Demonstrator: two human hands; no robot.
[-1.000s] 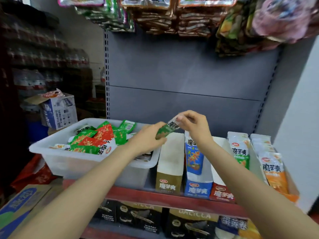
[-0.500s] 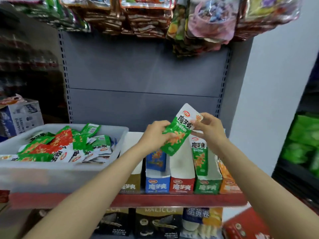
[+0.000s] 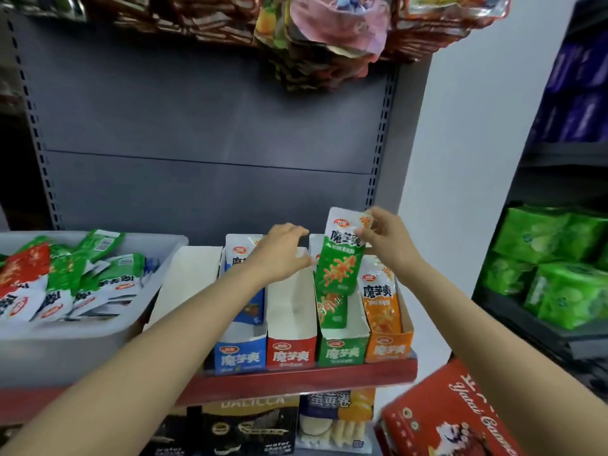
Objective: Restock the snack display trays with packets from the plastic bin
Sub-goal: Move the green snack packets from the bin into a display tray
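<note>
My right hand (image 3: 386, 240) pinches the top of a green snack packet (image 3: 339, 258) and holds it upright over the green display tray (image 3: 342, 352), where another green packet (image 3: 332, 309) stands. My left hand (image 3: 283, 251) hovers just left of the packet with its fingers spread, holding nothing, above the red tray (image 3: 291, 353). A blue tray (image 3: 238, 357) with a blue packet (image 3: 241, 258) and an orange tray (image 3: 388, 350) with an orange packet (image 3: 381, 297) flank them. The plastic bin (image 3: 98, 337) at left holds several green and red packets.
A white-lined tray (image 3: 187, 284) stands between the bin and the blue tray. The red shelf edge (image 3: 296, 380) runs below. Bagged goods hang overhead (image 3: 322, 37). A red box (image 3: 450, 419) sits lower right, green packs (image 3: 552, 264) on the right-hand shelf.
My left hand has let go of the green packet and drawn slightly left. My right hand alone has brought the packet upright and down over the green tray.
</note>
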